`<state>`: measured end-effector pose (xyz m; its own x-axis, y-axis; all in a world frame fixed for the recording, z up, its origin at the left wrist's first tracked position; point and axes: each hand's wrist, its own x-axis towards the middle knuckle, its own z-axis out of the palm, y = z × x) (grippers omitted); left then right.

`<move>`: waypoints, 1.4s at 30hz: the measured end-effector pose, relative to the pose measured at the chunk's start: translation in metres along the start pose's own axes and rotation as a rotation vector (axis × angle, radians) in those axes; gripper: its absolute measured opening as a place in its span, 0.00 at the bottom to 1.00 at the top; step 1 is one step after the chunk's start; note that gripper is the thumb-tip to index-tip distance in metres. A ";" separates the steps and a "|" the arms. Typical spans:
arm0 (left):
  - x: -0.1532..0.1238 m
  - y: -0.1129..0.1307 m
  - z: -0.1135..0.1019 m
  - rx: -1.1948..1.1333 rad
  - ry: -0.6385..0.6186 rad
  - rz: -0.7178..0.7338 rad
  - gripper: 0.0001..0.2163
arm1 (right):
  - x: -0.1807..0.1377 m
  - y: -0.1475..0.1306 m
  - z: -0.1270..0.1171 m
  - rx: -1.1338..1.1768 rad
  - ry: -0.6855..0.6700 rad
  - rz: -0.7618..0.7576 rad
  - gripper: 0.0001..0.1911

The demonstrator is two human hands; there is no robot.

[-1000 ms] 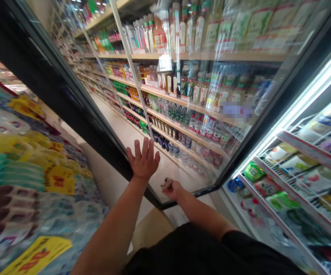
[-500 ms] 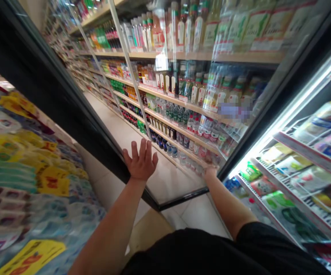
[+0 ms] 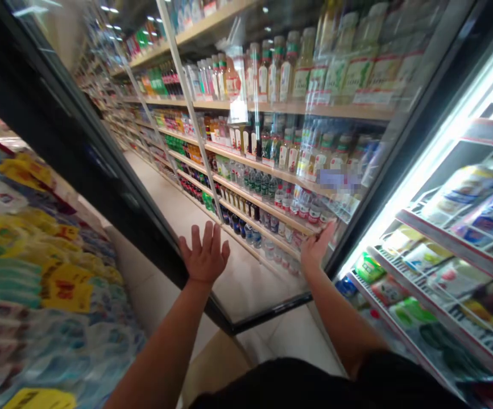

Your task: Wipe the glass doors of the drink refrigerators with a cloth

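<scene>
A black-framed glass cooler door [image 3: 267,187] stands swung out in front of me. My left hand [image 3: 204,257] lies flat against the glass near its black left frame, fingers spread and holding nothing. My right hand [image 3: 317,245] is raised against the right side of the glass, close to the hinge edge, fingers stretched out. Through the glass I see shelves of bottled drinks [image 3: 272,74] along a shop aisle.
On the right are the lit cooler's wire shelves [image 3: 446,250] with packaged drinks and pouches. At the left stands a stack of wrapped goods [image 3: 37,272] with yellow tags. A pale tiled floor [image 3: 280,335] runs below the door.
My right hand rose from low near the door's bottom edge up to the glass by the hinge side and opened out. My left hand stayed flat on the glass.
</scene>
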<state>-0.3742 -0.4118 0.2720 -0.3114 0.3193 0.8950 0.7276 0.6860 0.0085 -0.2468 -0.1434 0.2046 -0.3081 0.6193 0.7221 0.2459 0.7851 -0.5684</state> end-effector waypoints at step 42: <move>0.014 0.016 -0.021 0.188 0.209 0.177 0.31 | 0.036 -0.101 -0.015 0.092 0.006 -0.932 0.24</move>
<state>-0.3539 -0.4107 0.2938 -0.0440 0.3164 0.9476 0.6278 0.7466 -0.2201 -0.2689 -0.1999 0.2940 -0.3393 -0.2599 0.9041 -0.1716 0.9620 0.2122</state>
